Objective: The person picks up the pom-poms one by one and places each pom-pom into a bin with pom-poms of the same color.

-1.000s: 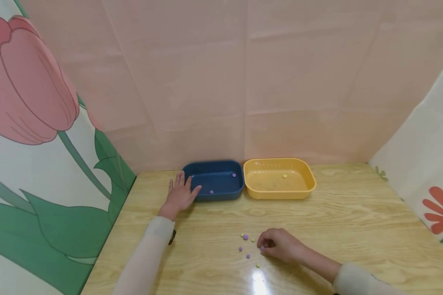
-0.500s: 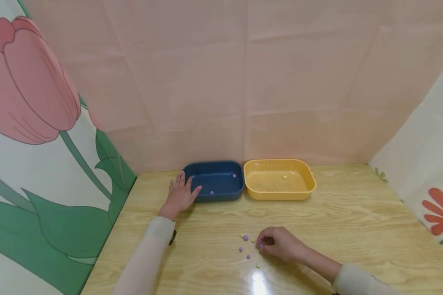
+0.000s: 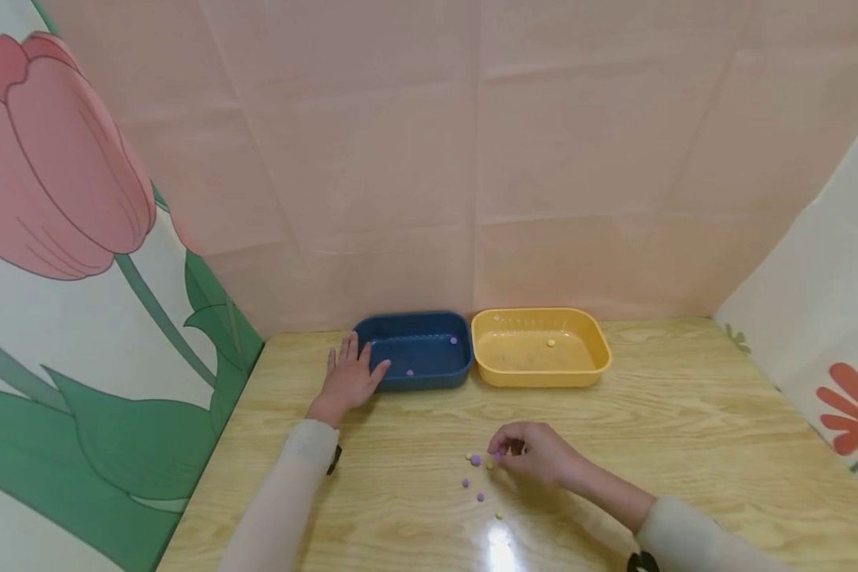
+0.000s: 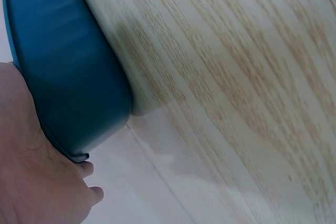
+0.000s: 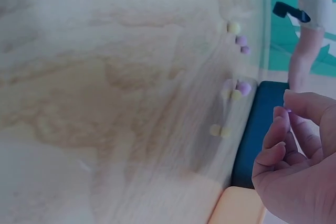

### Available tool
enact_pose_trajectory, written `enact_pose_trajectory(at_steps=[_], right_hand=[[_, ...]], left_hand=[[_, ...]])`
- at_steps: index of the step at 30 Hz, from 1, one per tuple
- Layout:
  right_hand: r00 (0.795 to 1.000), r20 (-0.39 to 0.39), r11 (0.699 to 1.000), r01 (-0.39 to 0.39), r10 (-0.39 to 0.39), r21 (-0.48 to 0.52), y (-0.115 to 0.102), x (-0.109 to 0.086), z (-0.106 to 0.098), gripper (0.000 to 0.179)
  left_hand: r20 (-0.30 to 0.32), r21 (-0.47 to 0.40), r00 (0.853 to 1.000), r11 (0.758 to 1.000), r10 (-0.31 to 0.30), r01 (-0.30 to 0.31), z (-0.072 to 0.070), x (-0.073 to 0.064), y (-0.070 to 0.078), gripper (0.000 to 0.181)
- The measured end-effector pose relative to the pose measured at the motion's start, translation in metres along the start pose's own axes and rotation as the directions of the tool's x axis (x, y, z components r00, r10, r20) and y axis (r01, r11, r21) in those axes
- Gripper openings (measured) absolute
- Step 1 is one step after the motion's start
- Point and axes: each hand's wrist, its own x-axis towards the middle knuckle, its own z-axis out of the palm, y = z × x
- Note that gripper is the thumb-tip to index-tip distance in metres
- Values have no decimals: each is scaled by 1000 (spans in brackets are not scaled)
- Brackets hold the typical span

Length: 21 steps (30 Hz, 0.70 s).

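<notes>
Purple ball point(image 3: 498, 456) | pinched by right hand point(image 3: 539, 457), the nearer | in front and slightly right of blue tray point(image 3: 420, 381) | left hand point(image 3: 346, 381): fingers spread, at blue tray's left end

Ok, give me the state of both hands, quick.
Left hand: open, at the edge of the blue tray.
Right hand: closed, pinching a small purple ball.

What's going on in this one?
A person's right hand pinches a small purple ball by a few loose purple and yellow balls on the table. The left hand rests, fingers spread, on the end of the blue tray. Two purple balls show in that tray, one yellow ball in the yellow tray beside it.
</notes>
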Motion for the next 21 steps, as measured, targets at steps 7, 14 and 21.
enact_pose_trajectory(at_steps=[7, 14, 21], right_hand=[[1000, -10, 1000, 1, -1, 18, -7, 5, -4, 5], [999, -24, 999, -27, 28, 41, -11, 16, -4, 6], [999, -39, 998, -35, 37, 55, -10, 29, -6, 6]], left_hand=[[2, 5, 1000, 1000, -2, 2, 1, 0, 0, 81], [6, -5, 1000, 1000, 1, -1, 1, 0, -1, 81], [0, 4, 1000, 1000, 4, -4, 0, 0, 0, 79]])
